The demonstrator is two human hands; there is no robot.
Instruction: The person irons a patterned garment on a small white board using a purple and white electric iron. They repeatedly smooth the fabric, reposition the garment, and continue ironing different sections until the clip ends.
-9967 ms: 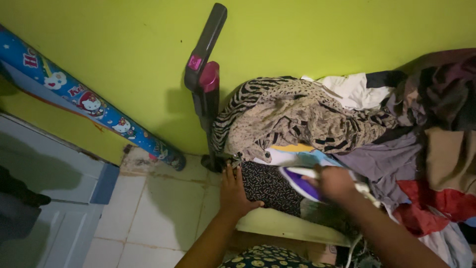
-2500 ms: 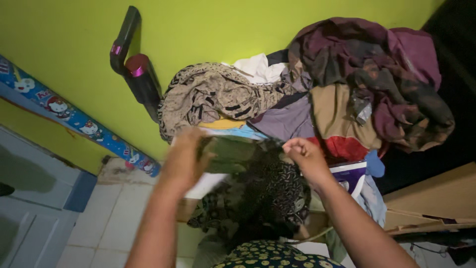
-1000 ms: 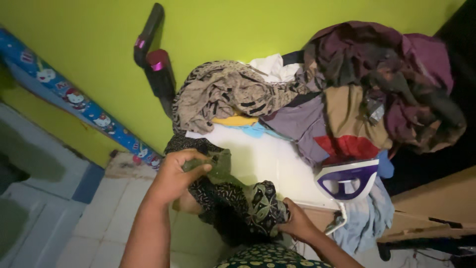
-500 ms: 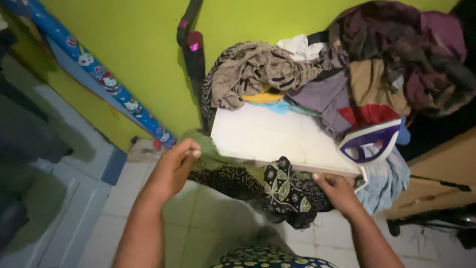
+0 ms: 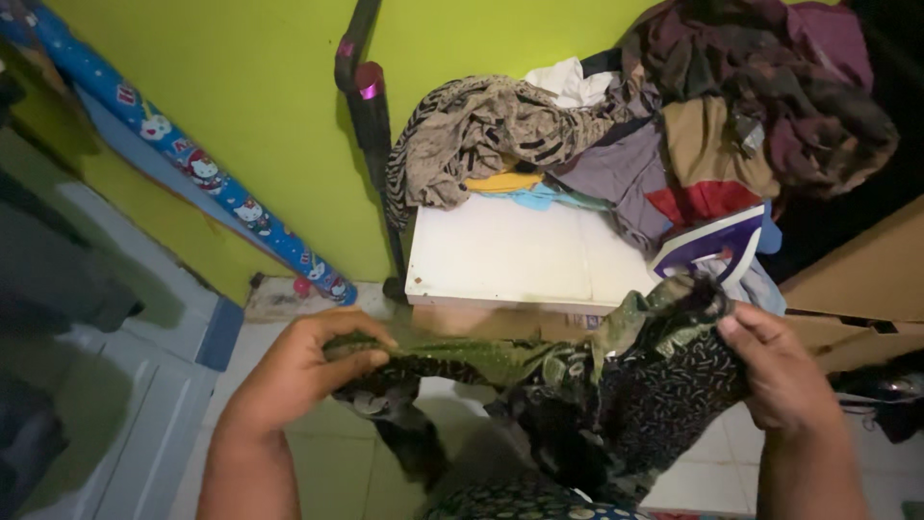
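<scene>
I hold a dark patterned garment stretched between both hands, in front of the white ironing surface. My left hand grips one end of the cloth at the left. My right hand grips the other end at the right, near the purple and white iron. The iron stands on the right edge of the white surface, partly hidden by the garment.
A heap of mixed clothes covers the back and right of the surface against the green wall. A dark stick vacuum leans on the wall. A blue cartoon-printed roll slants at left. Brown cardboard sits at right; tiled floor below.
Both hands have lifted the garment off the white surface and pulled it apart, the right hand moving right and up. The iron stands where I set it down.
</scene>
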